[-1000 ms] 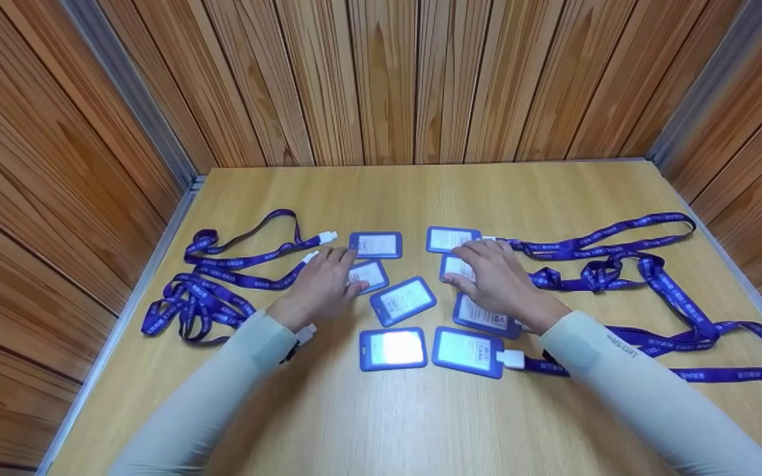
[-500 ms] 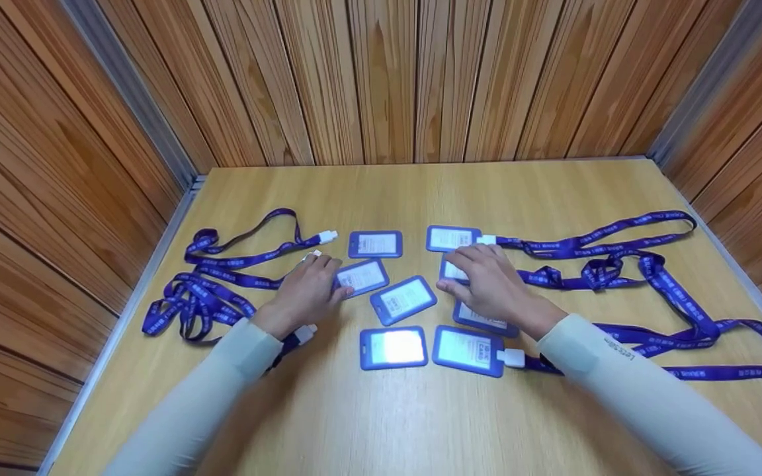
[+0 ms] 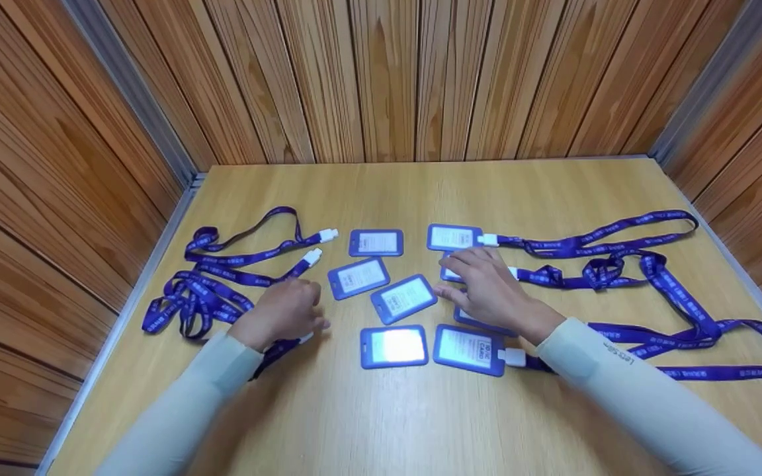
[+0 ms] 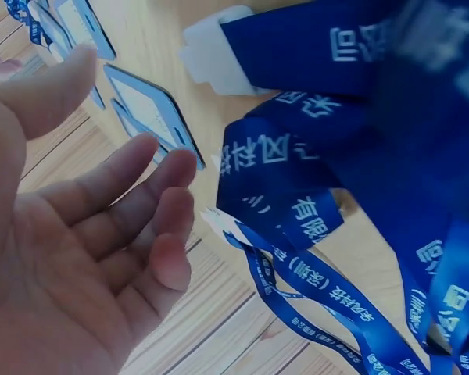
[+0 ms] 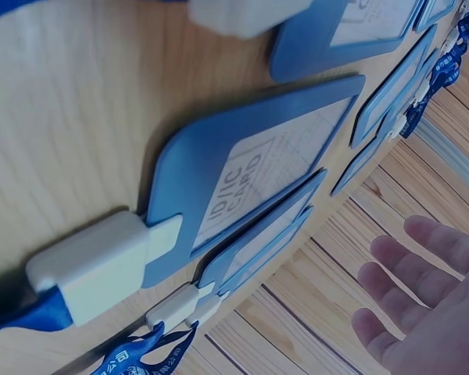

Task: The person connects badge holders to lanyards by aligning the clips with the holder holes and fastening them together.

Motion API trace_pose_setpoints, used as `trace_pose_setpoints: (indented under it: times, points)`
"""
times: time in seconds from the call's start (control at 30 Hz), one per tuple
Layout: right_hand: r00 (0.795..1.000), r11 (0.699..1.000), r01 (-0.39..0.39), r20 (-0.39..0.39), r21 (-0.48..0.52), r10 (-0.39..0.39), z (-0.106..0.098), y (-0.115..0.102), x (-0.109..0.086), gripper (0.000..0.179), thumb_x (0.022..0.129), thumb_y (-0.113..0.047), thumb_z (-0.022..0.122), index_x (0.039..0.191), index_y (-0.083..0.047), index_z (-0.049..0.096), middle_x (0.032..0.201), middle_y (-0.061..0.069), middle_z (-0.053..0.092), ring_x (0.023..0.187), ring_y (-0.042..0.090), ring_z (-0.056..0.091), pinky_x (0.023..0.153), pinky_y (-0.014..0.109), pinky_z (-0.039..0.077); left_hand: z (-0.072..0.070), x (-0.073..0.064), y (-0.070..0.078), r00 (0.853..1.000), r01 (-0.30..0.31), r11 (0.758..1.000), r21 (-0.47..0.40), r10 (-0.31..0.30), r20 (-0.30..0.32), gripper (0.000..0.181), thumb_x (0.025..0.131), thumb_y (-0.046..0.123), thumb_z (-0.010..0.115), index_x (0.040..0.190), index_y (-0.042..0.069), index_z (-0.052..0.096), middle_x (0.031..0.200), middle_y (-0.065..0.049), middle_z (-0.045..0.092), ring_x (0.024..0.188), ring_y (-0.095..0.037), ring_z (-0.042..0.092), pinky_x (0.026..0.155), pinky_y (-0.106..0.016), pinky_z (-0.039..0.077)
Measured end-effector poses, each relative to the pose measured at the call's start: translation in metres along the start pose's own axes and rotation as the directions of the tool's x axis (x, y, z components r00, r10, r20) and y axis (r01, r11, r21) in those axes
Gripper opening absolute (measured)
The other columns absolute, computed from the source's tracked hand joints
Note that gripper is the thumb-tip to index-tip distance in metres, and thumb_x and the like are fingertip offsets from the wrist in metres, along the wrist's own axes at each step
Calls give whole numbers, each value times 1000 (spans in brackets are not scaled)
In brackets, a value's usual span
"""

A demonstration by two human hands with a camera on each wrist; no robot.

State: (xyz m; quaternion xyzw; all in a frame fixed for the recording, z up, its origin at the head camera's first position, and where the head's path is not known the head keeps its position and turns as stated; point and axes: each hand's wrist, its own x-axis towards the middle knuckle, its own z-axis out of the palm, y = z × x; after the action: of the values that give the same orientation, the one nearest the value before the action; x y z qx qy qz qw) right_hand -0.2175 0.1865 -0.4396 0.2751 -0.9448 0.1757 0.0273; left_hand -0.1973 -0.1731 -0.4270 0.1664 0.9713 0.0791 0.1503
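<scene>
My left hand [image 3: 280,313] hovers over the left-hand bunch of blue printed lanyards [image 3: 212,291], fingers loosely bent and nothing in them; the left wrist view confirms the bare palm [image 4: 78,258]. Just beyond its knuckles is a lanyard's white clip [image 3: 313,258]. Four-sided blue badge holders lie to its right, including a tilted badge holder [image 3: 358,277] and another tilted one [image 3: 404,299]. My right hand [image 3: 483,285] is spread above the right column, partly covering a badge holder [image 3: 448,270]. In the right wrist view its relaxed fingers [image 5: 399,269] hold nothing.
At the right, badge holders such as the nearest one [image 3: 468,350] are joined by white clips to lanyards [image 3: 619,239] stretching toward the table's right edge. Another badge holder [image 3: 393,347] reflects glare. Wood-panelled walls [image 3: 387,79] enclose the table [image 3: 381,423].
My left hand has drawn back left and toward me, off the tilted badge holder, which now shows fully and sits a little further left. The right hand has barely moved.
</scene>
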Motion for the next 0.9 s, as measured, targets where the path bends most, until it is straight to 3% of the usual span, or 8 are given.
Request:
trace_pose_setpoints:
  times: [0.13,0.33,0.6,0.9]
  points:
    - [1000,1000,-3,11,9,3,0,-2,-2,60,101,-55,57,146,-15,57,149,10,55,143,32,43,121,59,19,1,-5,-1,997,28,1000,5,-28,77,28,87,30,84,100,8,72,81,-2,63,73,-22,58,68,-36,51]
    - [999,999,3,34,37,-4,1,-8,-5,65,100,-61,55,147,-16,56,151,9,54,145,32,40,122,60,16,5,-10,-5,988,83,996,-16,-80,128,23,90,26,80,103,7,75,76,-3,63,67,-22,59,62,-34,47]
    - [998,998,46,32,47,-47,6,-18,-10,66,97,-62,59,144,-16,60,145,4,59,141,26,45,119,53,29,9,-13,-12,993,71,997,-14,-69,96,16,91,23,78,93,8,71,72,-4,60,62,-21,56,57,-33,43]
    - [987,987,156,35,34,-157,15,-30,-16,62,90,-58,73,132,-13,68,130,2,66,127,23,55,109,49,39,11,-10,-8,991,103,994,-37,-99,94,14,98,22,69,96,8,72,72,-5,60,62,-21,57,57,-33,44]
